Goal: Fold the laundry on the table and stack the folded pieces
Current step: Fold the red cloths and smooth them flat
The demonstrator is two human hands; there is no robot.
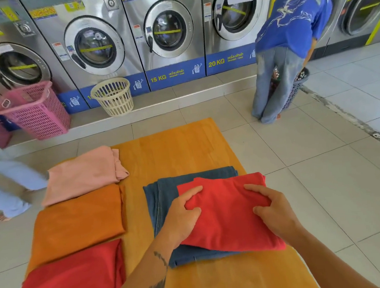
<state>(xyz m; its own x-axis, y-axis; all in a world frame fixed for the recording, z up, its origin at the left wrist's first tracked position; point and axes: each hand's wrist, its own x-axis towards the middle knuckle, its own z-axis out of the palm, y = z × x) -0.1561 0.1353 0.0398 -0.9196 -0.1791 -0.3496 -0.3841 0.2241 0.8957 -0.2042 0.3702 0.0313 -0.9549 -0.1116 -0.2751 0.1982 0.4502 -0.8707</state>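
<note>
Shown left to right across the orange-topped table (180, 149): a column of three flat pieces at nine o'clock, namely a pink garment (83, 174) farthest away, an orange cloth (78, 222) in the middle and a dark red cloth (70, 285) nearest the wearer, each touching or overlapping its neighbour. At the centre, toward three o'clock, folded blue denim (163, 190) forms the base of the stack, and a folded bright red garment (225, 212) lies on it, skewed clockwise, with its right part projecting past the denim.

The left hand (182, 216) grips the red garment's near-left edge, thumb on top and fingers apparently curled beneath. The right hand (272, 212) rests on the right side, thumb pressed on the cloth; whether its fingers are tucked under the fold cannot be told.

The step in hand appears to be seating this piece on the stack. Done well, both hands would rotate the red garment until its edges run parallel to the denim, slide it toward nine o'clock to centre it, then smooth outward with flat palms so that no crease is trapped. Letting go unevenly could leave the overhang dragging the fold open.
</note>
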